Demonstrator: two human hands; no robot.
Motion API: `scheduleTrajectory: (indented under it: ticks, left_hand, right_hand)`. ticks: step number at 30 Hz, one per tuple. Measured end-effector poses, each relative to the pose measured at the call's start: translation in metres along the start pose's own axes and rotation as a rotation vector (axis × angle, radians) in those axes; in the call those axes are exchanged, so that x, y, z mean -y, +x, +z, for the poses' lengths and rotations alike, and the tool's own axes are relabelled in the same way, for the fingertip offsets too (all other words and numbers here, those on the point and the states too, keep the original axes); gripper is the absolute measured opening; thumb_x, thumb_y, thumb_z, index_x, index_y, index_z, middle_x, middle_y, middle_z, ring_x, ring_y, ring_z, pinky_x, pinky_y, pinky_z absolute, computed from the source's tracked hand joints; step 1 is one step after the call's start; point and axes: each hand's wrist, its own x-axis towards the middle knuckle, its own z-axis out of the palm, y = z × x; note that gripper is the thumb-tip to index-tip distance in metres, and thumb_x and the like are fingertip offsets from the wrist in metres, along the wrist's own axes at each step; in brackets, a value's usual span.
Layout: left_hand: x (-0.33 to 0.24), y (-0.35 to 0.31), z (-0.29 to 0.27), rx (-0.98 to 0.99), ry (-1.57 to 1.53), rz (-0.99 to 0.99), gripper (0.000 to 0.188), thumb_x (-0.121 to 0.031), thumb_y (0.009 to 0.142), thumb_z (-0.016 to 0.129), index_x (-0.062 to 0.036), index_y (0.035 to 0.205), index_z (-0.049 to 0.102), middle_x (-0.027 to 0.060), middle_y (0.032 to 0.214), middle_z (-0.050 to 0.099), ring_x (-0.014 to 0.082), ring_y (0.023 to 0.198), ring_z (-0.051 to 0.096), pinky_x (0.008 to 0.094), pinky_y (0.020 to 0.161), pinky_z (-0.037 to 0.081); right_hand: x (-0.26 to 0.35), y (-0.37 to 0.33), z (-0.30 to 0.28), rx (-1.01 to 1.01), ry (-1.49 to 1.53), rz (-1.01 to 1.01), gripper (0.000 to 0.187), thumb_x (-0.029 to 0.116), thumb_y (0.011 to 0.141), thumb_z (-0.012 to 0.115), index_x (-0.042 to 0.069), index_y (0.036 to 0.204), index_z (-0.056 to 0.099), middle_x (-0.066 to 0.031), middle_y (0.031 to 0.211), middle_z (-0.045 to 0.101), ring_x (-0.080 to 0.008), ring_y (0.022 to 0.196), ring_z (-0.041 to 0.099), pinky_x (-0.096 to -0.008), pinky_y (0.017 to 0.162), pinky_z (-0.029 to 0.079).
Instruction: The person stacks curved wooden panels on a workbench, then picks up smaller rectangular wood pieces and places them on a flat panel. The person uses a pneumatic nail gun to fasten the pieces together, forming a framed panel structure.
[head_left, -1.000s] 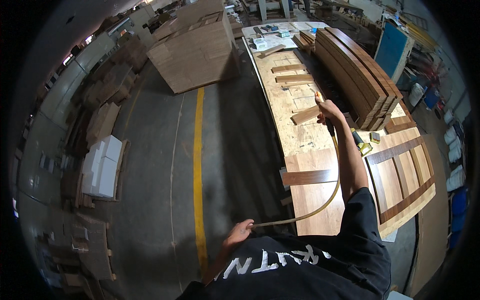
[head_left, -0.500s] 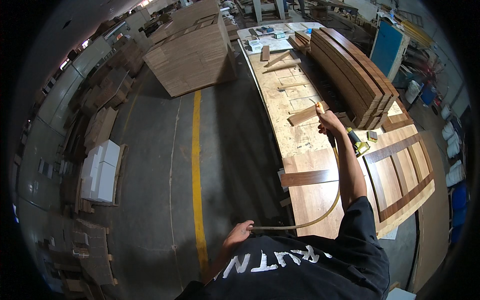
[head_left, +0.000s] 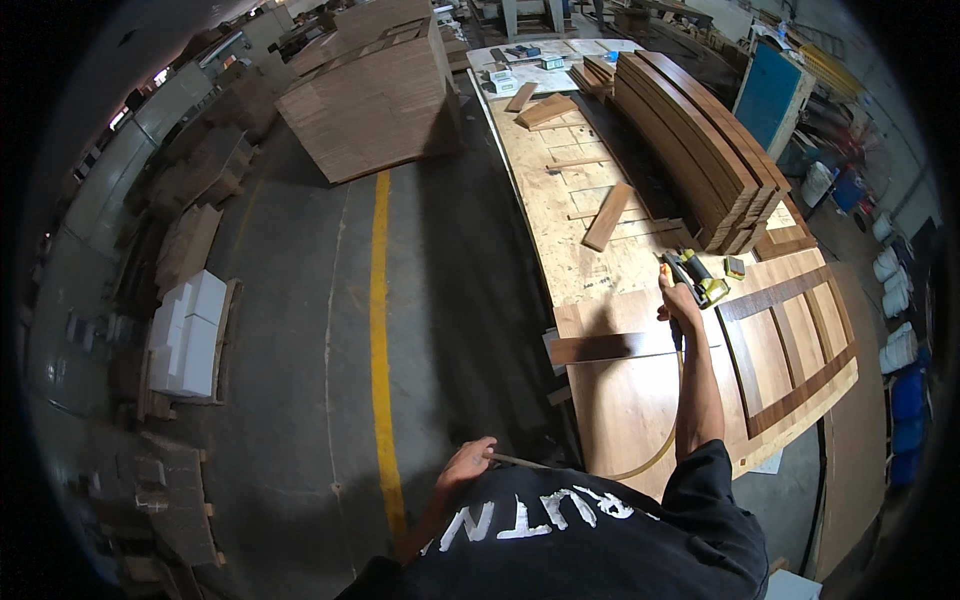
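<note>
My right hand (head_left: 681, 303) is closed around an air blow gun (head_left: 666, 272) with an orange part near its tip, held above the workbench. From it a tan air hose (head_left: 655, 463) curves down toward my body. My left hand (head_left: 467, 462) grips the hose farther along, low and left of the bench. Just beyond my right hand lies a yellow-green and black power tool (head_left: 708, 287). Below that hand is a light wood panel (head_left: 625, 410) with a dark wood strip (head_left: 590, 349) across it. A loose short board (head_left: 607, 217) rests farther up the bench.
Curved dark boards (head_left: 690, 150) stand stacked on the bench's right side. A slatted wood frame (head_left: 790, 345) lies to the right, near a small yellow block (head_left: 735, 267). Left of the bench, a yellow line (head_left: 380, 330) marks the floor. A large wood stack (head_left: 370, 110) stands beyond.
My right hand has come back nearer and slightly right, beside the power tool. The short board has turned and shifted; small pieces farther up the bench have shifted too. My left hand keeps the hose.
</note>
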Motion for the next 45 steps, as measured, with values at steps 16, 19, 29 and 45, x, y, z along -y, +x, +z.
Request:
scheduleTrajectory:
  ticks: [16,19,29,45]
  left_hand:
    - [-0.005,0.016,-0.013,-0.046,-0.019,-0.024,0.049,-0.004,0.082,0.051,-0.0069,0.13,0.057,0.0195,0.119,0.068,0.0368,0.117,0.06,0.0436,0.099,0.049]
    - [0.01,0.025,-0.011,-0.071,-0.011,-0.002,0.05,-0.004,0.081,0.052,-0.0071,0.131,0.057,0.0187,0.12,0.068,0.0367,0.117,0.06,0.0432,0.1,0.048]
    - [-0.016,0.025,-0.012,-0.089,0.011,0.023,0.049,0.004,0.079,0.052,-0.0061,0.127,0.058,0.0212,0.11,0.071,0.0357,0.107,0.068,0.0414,0.092,0.053]
    - [-0.018,0.034,-0.023,-0.047,0.127,0.058,0.053,0.002,0.078,0.051,-0.0049,0.13,0.058,0.0239,0.115,0.07,0.0375,0.111,0.066,0.0419,0.096,0.052]
  right_hand:
    - [-0.033,-0.094,0.047,0.282,-0.309,-0.09,0.072,0.058,0.099,0.045,-0.006,0.07,0.062,-0.0158,0.061,0.064,-0.0265,0.057,0.069,-0.0398,0.058,0.056]
    - [-0.046,-0.102,0.038,0.226,-0.292,-0.07,0.071,0.058,0.099,0.046,-0.005,0.071,0.061,-0.0156,0.062,0.064,-0.026,0.055,0.068,-0.039,0.057,0.056]
    - [-0.068,-0.121,-0.055,-0.16,0.049,0.056,0.066,0.054,0.103,0.045,-0.006,0.076,0.055,-0.012,0.064,0.059,-0.0213,0.052,0.063,-0.0351,0.048,0.051]
    - [-0.068,-0.13,-0.09,-0.406,0.165,-0.088,0.057,0.055,0.103,0.044,0.002,0.085,0.056,-0.0051,0.062,0.055,-0.0157,0.057,0.058,-0.0323,0.057,0.05]
